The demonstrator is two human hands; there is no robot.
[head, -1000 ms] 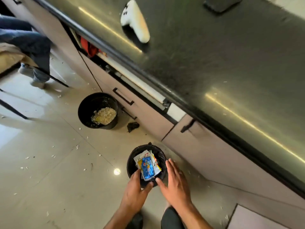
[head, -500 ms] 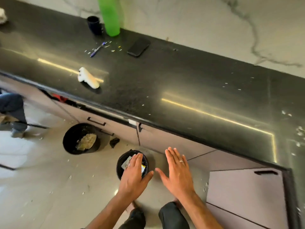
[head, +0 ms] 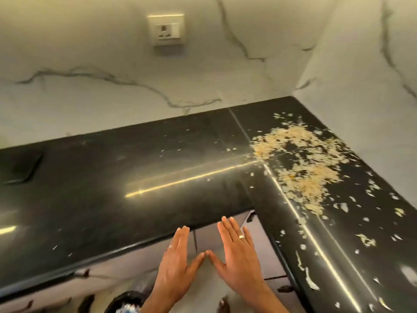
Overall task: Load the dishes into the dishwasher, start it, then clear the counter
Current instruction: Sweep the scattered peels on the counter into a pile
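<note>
We judge the counter-clearing step underway: our left hand (head: 174,265) and right hand (head: 240,256), flat-fingered and empty, hover lower centre, so next comes gathering the scraps (head: 297,163), probably peelings, at right on the counter (head: 112,177).

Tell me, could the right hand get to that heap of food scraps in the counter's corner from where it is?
Probably yes. The right hand is open and holds nothing, hovering before the counter edge, and the scraps lie uncovered on the dark top ahead and to its right. Nothing stands between them; it would be a stretch forward.
</note>
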